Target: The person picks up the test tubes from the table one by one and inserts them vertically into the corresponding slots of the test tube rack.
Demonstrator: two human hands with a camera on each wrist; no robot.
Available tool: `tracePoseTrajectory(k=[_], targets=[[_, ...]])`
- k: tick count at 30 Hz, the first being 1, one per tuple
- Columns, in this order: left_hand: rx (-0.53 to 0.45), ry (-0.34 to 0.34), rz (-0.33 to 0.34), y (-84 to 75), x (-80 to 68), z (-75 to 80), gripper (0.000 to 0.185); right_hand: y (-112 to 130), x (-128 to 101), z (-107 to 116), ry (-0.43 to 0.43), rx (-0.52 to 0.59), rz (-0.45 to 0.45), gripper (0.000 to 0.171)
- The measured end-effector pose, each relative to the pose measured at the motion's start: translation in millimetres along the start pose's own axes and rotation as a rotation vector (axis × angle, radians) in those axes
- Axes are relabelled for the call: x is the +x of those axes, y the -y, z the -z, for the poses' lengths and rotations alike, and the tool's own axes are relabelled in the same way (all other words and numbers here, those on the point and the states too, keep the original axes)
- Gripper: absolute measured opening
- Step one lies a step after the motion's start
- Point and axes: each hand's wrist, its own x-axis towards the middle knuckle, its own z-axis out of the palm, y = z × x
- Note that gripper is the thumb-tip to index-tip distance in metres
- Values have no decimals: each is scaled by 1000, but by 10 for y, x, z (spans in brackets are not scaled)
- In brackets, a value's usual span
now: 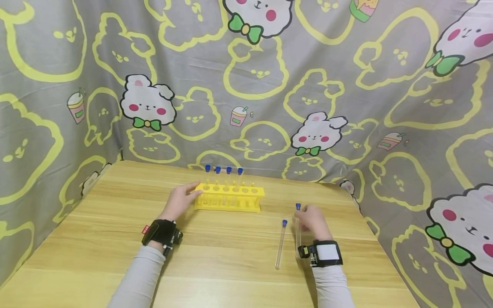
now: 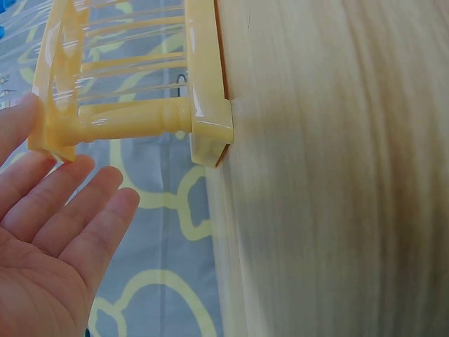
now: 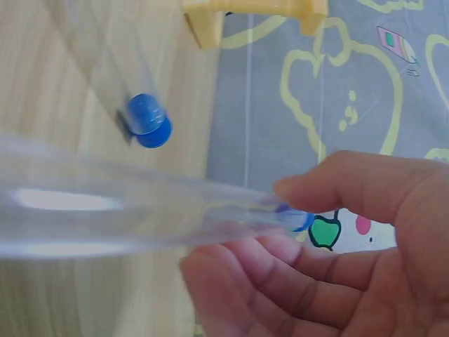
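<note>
You are steadying the yellow rack [image 1: 229, 198] with your left hand [image 1: 181, 201], fingers straight and relaxed against its left end rather than wrapped around it; the left wrist view shows the palm [image 2: 49, 239] released beside the rack's end post [image 2: 133, 123]. Your right hand [image 1: 313, 220] is pinching a clear tube with a blue cap [image 1: 298, 222] to the right of the rack, thumb and fingers closing near the capped end, as the right wrist view shows [image 3: 140, 214]. A second capped tube [image 1: 280, 244] is lying flat on the wooden table [image 1: 231, 273], just left of the one you are holding and in front of the rack's right end. Four capped tubes [image 1: 223, 171] are already standing in the rack's back row, towards its left end, and the holes at its right end look vacant. By the look of it, you are partway through loading: the held tube is being lifted, not yet over the rack. The next move probably calls for turning it upright, cap uppermost, and lining its rounded end over a free hole while your left hand is keeping the rack from sliding.
</note>
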Motion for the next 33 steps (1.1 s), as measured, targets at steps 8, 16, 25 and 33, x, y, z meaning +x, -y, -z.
tracePoseTrajectory(k=[8, 16, 25, 33], targets=[[1, -4, -2, 5, 0, 2, 54, 66, -5, 46, -118, 13, 31, 20], [8, -6, -4, 11, 5, -6, 54, 131, -44, 120, -206, 80, 77, 24], [5, 9, 3, -16, 2, -15, 55, 356, -115, 187, -320, 104, 184, 26], [-3, 1, 4, -8, -5, -2, 55, 724, -94, 138, -374, 193, 287, 23]])
